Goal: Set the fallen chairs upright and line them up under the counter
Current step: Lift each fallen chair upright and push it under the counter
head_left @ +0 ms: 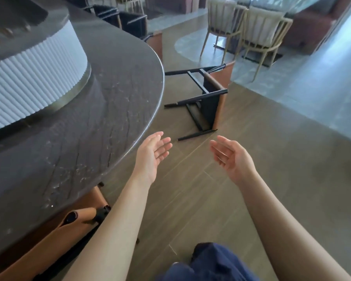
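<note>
A fallen chair (208, 98) with black legs and a tan seat lies on its side on the wood floor, its legs pointing left toward the dark curved counter (101, 110). My left hand (152, 155) and my right hand (229, 157) are both stretched forward with relaxed, straight fingers, palms facing each other. Both hands hold nothing and hover short of the chair's nearest leg. An upright tan chair (69, 230) stands tucked under the counter at my lower left. Another tan chair back (156, 41) shows under the counter's far edge.
A white ribbed column (34, 74) rises from the counter top. Two beige dining chairs (251, 35) stand at a table in the back right. Black chairs (130, 21) stand behind the counter. My blue-trousered knee (209, 262) shows at the bottom.
</note>
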Demonstrator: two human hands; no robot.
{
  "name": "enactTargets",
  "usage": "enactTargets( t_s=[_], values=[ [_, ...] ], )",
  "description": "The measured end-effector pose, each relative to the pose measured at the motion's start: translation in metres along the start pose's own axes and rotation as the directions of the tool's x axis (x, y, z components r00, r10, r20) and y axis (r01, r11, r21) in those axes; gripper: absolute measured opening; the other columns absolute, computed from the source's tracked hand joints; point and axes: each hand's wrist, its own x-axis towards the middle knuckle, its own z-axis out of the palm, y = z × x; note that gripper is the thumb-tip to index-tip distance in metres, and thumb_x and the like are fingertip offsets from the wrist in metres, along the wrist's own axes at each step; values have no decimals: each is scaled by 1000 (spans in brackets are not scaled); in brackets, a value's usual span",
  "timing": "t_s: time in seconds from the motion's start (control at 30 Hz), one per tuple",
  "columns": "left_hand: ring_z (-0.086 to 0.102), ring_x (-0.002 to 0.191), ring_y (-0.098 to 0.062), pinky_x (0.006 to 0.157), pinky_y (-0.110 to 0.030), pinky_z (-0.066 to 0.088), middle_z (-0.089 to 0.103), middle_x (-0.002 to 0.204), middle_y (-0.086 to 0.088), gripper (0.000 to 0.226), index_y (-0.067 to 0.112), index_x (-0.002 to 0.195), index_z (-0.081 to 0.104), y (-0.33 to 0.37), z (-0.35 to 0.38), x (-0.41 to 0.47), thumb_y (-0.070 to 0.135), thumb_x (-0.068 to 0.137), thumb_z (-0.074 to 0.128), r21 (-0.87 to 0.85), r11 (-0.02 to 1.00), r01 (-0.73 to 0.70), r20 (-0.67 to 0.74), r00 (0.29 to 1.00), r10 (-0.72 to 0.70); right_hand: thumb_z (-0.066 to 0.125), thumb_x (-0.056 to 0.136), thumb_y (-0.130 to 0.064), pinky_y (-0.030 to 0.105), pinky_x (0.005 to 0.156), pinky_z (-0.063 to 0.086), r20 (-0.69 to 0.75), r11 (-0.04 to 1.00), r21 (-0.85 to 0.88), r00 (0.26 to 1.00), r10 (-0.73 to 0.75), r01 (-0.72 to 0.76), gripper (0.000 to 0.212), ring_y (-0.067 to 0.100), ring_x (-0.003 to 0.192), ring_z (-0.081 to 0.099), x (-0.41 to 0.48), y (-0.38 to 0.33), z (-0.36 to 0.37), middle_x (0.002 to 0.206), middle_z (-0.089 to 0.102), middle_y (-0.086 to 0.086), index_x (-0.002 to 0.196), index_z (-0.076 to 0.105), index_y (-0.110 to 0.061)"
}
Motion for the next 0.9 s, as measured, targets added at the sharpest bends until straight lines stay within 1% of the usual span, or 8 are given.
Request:
enactTargets(
  t_s=[0.13,0.23,0.47,0.57,0.67,0.77,0.9],
  values=[
    [71,98,-22,89,-38,52,74,105,-6,23,18,115,64,-7,39,26,26,97,51,33,999,33,56,998,-34,49,96,-23,32,85,50,-75,998,29,996,-45,47,24,20,101,71,20,-27,-32,107,75,6,109,69,-16],
    [71,99,-23,91,-39,53,73,107,-8,22,17,115,63,-10,80,51,22,98,51,45,998,35,83,996,-38,50,96,-23,33,83,51,-113,996,55,992,-63,69,24,21,98,72,42,-53,-59,106,75,7,107,70,-15],
    [70,101,-25,94,-39,52,72,109,-11,24,14,119,62,-25,187,100,19,100,48,24,998,56,100,993,-59,50,96,-23,32,81,50,-108,997,59,993,-50,57,23,19,96,73,102,-124,-116,106,75,7,106,69,-16],
    [70,102,-26,95,-40,52,72,109,-11,24,14,118,62,-34,238,124,19,100,48,-10,997,70,86,994,-69,49,96,-22,32,79,50,-97,998,41,995,-40,44,24,19,94,73,131,-162,-143,105,75,8,107,69,-15],
    [70,101,-26,91,-38,52,73,108,-11,24,13,118,63,-40,280,146,18,100,48,-47,996,71,82,994,-67,49,96,-22,33,80,50,-84,999,11,996,-42,43,25,20,94,73,158,-192,-164,106,75,10,108,69,-14],
    [70,100,-24,89,-36,53,73,108,-10,25,13,119,62,-44,316,167,18,100,47,-29,996,80,95,992,-77,51,95,-24,33,82,50,-87,998,12,994,-60,61,25,21,97,72,184,-219,-182,108,74,11,107,71,-14],
    [70,101,-24,90,-37,53,73,108,-9,25,14,119,63,-46,356,207,19,100,48,4,996,95,118,989,-94,51,94,-24,33,81,50,-103,997,40,992,-69,73,24,21,97,73,225,-247,-200,109,74,11,105,71,-15]
  ],
)
